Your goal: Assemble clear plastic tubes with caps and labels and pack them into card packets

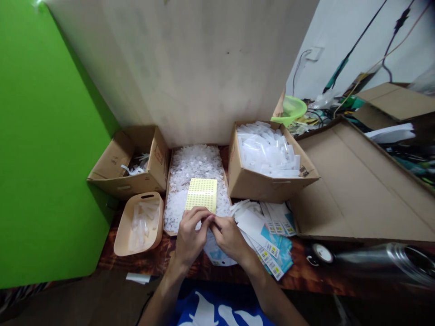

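Observation:
My left hand (pixel 192 233) and my right hand (pixel 231 237) meet at their fingertips, thumbs and forefingers pinched together. Whatever they pinch is too small or too hidden to make out. Just beyond the fingertips a yellow sheet of small round stickers (pixel 202 192) lies on a shallow cardboard tray heaped with small clear plastic pieces (pixel 193 165). Beneath my hands a white and pale blue packet (pixel 217 257) shows in part. Right of my right hand, printed blue and white cards (pixel 268 249) with yellow labels lie fanned out on the table.
A beige plastic basket (pixel 122 237) holding clear tubes and a cardboard box (pixel 136 184) stand at left. Another box (pixel 265 189), full of translucent tubes, stands at right. Beyond it are a large cardboard tray (pixel 353 194), a metal flask (pixel 367 262) and a green basin (pixel 295 108) with another person's hand.

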`<action>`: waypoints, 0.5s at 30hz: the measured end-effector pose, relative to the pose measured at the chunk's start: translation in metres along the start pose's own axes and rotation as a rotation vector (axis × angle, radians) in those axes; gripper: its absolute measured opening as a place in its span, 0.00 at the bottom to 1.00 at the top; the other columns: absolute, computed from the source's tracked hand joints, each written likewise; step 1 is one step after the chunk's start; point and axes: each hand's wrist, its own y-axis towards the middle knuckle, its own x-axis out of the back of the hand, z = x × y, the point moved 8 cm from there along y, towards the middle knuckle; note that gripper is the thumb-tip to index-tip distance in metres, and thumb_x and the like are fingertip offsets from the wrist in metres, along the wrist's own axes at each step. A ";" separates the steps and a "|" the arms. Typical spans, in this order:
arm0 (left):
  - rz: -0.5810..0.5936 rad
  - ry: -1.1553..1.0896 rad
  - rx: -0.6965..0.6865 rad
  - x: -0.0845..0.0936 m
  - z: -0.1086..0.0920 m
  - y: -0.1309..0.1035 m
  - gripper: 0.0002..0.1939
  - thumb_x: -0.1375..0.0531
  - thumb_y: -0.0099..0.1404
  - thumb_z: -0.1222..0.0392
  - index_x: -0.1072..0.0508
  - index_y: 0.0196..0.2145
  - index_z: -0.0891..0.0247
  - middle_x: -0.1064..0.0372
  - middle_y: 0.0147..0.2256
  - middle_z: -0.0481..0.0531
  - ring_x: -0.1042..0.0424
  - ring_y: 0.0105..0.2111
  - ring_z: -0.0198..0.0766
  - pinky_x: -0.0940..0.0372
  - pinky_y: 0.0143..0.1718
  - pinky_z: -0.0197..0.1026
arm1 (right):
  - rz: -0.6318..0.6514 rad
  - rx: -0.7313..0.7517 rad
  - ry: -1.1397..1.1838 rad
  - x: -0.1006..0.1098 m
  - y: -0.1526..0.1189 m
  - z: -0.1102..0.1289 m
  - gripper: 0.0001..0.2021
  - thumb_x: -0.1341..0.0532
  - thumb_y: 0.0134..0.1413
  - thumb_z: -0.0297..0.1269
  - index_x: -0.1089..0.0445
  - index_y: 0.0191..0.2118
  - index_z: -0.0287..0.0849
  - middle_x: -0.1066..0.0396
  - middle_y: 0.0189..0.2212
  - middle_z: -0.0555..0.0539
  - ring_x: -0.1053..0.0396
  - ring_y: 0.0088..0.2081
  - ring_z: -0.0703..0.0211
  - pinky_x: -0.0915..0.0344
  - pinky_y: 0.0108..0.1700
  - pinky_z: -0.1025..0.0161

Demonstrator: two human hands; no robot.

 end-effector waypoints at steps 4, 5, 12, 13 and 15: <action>-0.024 -0.021 0.007 -0.001 0.001 0.001 0.08 0.44 0.70 0.67 0.26 0.35 0.62 0.26 0.35 0.52 0.27 0.37 0.39 0.36 0.41 0.42 | -0.058 0.027 -0.016 -0.002 0.001 0.007 0.14 0.47 0.64 0.28 0.27 0.31 0.41 0.24 0.26 0.45 0.26 0.27 0.56 0.39 0.31 0.64; -0.028 -0.064 0.043 0.000 0.003 0.001 0.08 0.43 0.70 0.66 0.26 0.34 0.62 0.27 0.34 0.52 0.28 0.37 0.39 0.35 0.40 0.41 | -0.071 0.032 -0.008 -0.003 0.001 0.009 0.14 0.47 0.65 0.29 0.26 0.32 0.41 0.24 0.25 0.45 0.27 0.27 0.57 0.39 0.31 0.64; -0.123 -0.311 0.300 0.051 0.049 0.040 0.11 0.40 0.69 0.55 0.26 0.31 0.63 0.32 0.23 0.46 0.32 0.24 0.34 0.35 0.29 0.35 | -0.233 0.040 0.158 0.018 -0.004 0.013 0.12 0.44 0.67 0.35 0.22 0.44 0.43 0.20 0.31 0.47 0.23 0.30 0.57 0.31 0.34 0.65; -0.207 -0.305 0.308 0.073 0.063 0.055 0.10 0.38 0.67 0.54 0.25 0.32 0.63 0.30 0.24 0.47 0.30 0.25 0.35 0.34 0.30 0.36 | -0.274 0.022 0.176 0.025 -0.005 0.010 0.12 0.43 0.67 0.36 0.22 0.44 0.43 0.20 0.32 0.47 0.22 0.31 0.56 0.31 0.35 0.65; -0.461 -0.215 0.277 0.127 0.090 0.088 0.10 0.36 0.65 0.53 0.25 0.35 0.64 0.25 0.30 0.51 0.24 0.32 0.37 0.30 0.38 0.39 | -0.343 -0.008 0.195 0.038 -0.008 0.005 0.12 0.43 0.67 0.38 0.21 0.44 0.42 0.19 0.31 0.47 0.22 0.31 0.56 0.30 0.34 0.65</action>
